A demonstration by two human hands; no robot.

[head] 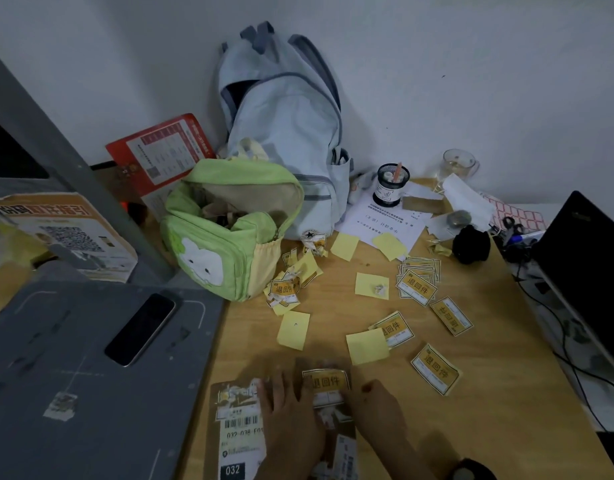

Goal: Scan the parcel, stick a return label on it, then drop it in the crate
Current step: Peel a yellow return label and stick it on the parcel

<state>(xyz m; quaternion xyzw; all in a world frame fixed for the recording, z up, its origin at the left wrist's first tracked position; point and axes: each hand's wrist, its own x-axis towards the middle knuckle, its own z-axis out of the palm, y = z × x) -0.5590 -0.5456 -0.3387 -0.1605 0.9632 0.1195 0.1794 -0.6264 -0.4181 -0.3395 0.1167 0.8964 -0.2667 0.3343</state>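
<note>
A flat brown parcel (pixel 238 431) with a barcode sticker lies at the near edge of the wooden table (pixel 472 427). A yellow return label (pixel 328 382) sits on the parcel's far end. My left hand (pixel 291 420) lies flat on the parcel beside the label. My right hand (pixel 376 407) presses on the label's right side with its fingers bent. More return labels (pixel 416 287) lie loose further back on the table. No crate is in view.
A green backpack (pixel 229 230) and a pale blue backpack (pixel 285 133) stand at the back. A phone (pixel 141 329) lies on a grey surface at left. Yellow sticky notes (pixel 293 330), crumpled backing scraps, a pen cup (pixel 390 183) and a laptop (pixel 586 271) surround the work area.
</note>
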